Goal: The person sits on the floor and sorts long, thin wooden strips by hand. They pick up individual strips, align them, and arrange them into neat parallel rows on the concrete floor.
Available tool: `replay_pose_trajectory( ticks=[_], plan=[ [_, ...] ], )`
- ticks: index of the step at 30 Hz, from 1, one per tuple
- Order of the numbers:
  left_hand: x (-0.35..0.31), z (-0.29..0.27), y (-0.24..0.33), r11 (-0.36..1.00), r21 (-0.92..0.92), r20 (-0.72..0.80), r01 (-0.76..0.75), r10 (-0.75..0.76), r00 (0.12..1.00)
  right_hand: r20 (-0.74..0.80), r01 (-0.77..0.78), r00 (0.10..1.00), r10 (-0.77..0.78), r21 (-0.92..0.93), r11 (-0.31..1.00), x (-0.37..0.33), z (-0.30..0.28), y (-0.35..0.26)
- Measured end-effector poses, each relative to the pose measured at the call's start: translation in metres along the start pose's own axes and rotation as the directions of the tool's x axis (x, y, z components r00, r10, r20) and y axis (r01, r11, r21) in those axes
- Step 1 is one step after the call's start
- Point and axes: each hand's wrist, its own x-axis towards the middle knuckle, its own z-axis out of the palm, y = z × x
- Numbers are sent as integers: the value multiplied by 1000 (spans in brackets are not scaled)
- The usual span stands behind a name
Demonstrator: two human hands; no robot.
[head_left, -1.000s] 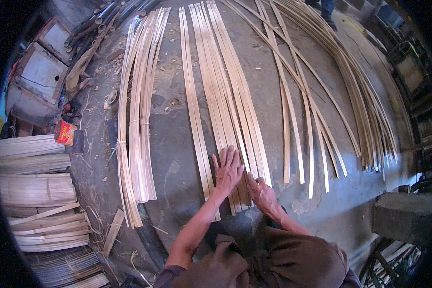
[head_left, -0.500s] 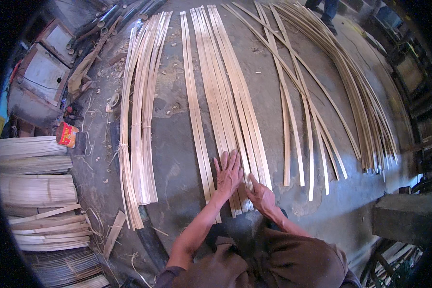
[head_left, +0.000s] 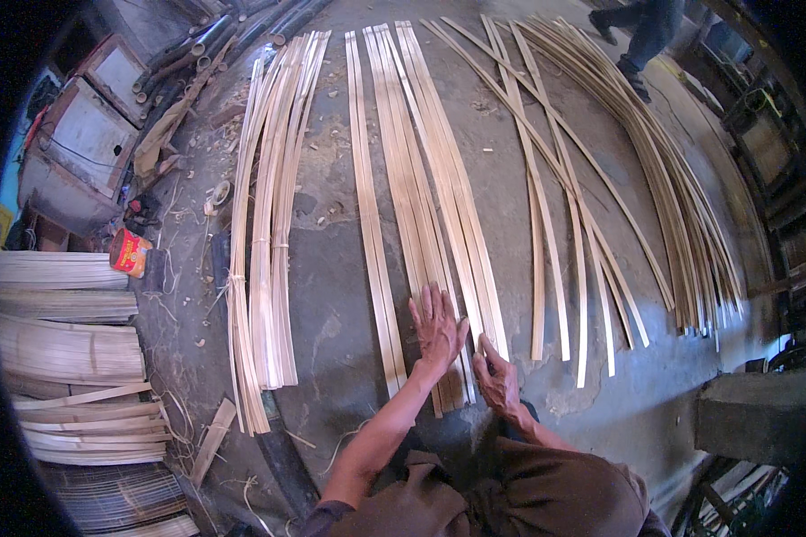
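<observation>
Long, pale bamboo strips lie side by side on the floor in front of me. My left hand [head_left: 439, 333] rests flat with fingers spread on the middle group of bamboo strips [head_left: 409, 197]. Close beside it, my right hand [head_left: 500, 383] is closed, its thumb and fingertips pinching at the near end of the right group of bamboo strips [head_left: 461, 201]. Which strip it grips is partly hidden by the fingers. A narrow gap of floor separates these two groups. To their left lies a narrower pair of bamboo strips [head_left: 367, 206].
Tied bamboo bundles [head_left: 264, 224] lie on the left, loose crossing strips [head_left: 560, 161] and a large curved pile [head_left: 663, 179] on the right. Stacked slats [head_left: 67, 349] and a red tin [head_left: 129, 252] stand far left. Another person's legs [head_left: 649, 40] are at the far right.
My right hand has moved slightly right, and the gap between the middle and right groups has widened. My left hand stays on the strips. The other person's legs have come further into view.
</observation>
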Motion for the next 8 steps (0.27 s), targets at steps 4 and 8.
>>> replay_pose_trajectory(
  ticks=[4,8],
  plan=[
    [4,0,11,991,130,142,42,-60,988,-117,165,981,-154,87,982,3,8,14],
    [3,11,6,997,33,99,76,-79,992,-54,45,998,-43,37,998,5,4,18]
  ],
)
